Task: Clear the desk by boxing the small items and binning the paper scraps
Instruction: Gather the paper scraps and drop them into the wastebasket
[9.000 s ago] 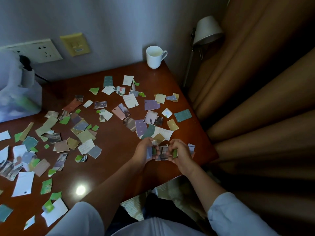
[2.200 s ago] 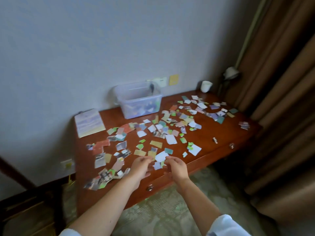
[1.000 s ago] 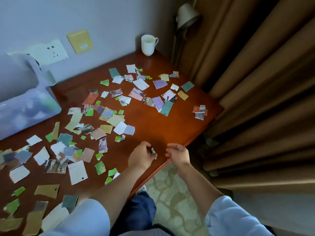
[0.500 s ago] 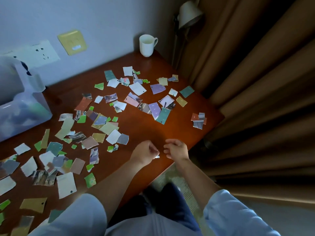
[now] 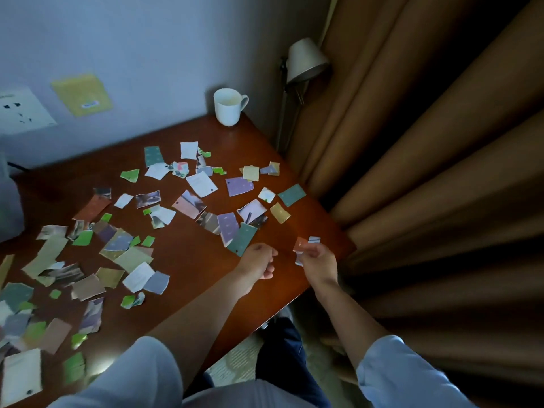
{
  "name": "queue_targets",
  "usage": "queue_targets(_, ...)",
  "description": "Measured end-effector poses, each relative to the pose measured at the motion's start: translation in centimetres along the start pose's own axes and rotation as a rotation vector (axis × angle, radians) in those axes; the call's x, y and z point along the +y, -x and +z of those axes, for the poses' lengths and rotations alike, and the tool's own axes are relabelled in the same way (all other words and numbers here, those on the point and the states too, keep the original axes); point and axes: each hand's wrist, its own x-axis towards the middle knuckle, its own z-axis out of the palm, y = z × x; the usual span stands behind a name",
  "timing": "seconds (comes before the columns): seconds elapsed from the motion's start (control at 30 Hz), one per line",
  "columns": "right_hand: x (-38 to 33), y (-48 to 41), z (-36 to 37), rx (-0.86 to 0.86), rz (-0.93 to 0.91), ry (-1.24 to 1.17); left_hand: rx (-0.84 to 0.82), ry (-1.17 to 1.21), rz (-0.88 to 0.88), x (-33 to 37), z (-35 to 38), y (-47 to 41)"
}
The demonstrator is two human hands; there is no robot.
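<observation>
Many torn paper scraps (image 5: 203, 184) of different colours lie scattered over the brown wooden desk (image 5: 188, 260). My right hand (image 5: 318, 262) pinches a small stack of scraps (image 5: 301, 245) at the desk's right front edge. A little to its left, my left hand (image 5: 259, 262) hovers over the desk as a curled fist; the small item it took hold of a moment ago is hidden inside. A teal scrap (image 5: 243, 238) lies just beyond that fist. The clear plastic box (image 5: 8, 207) shows only as a blurred corner at the far left.
A white mug (image 5: 228, 107) stands at the desk's back corner by the wall. A lamp (image 5: 306, 60) and brown curtains (image 5: 426, 172) close off the right side. Wall sockets (image 5: 20, 108) sit at the back left. Patterned floor (image 5: 232, 366) shows below the desk's front edge.
My left hand picked a small item off the desk near the front edge and closed round it. My right hand reached right and took hold of the scrap stack at the edge.
</observation>
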Motion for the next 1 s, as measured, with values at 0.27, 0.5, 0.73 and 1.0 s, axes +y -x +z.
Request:
queue_targets(0.27,0.5,-8.2,-4.0,-0.184,-0.183,0.477,0.065,-0.582,0.268,1.4,5.6,-3.9)
queue_targets(0.5,0.7,-12.3,-5.3,-0.382,-0.421,0.766,0.162,-1.014,0.259,1.4,8.7,-5.6)
queue_targets(0.73,0.4,-14.1,-5.6,-0.467,-0.582,0.802,0.357,-1.182,0.226,1.4,10.2,-6.0)
queue_targets(1.0,-0.8,-15.8,-6.2,-0.499,-0.329,0.401,0.363,-1.284,0.219,1.2,10.2,-6.4)
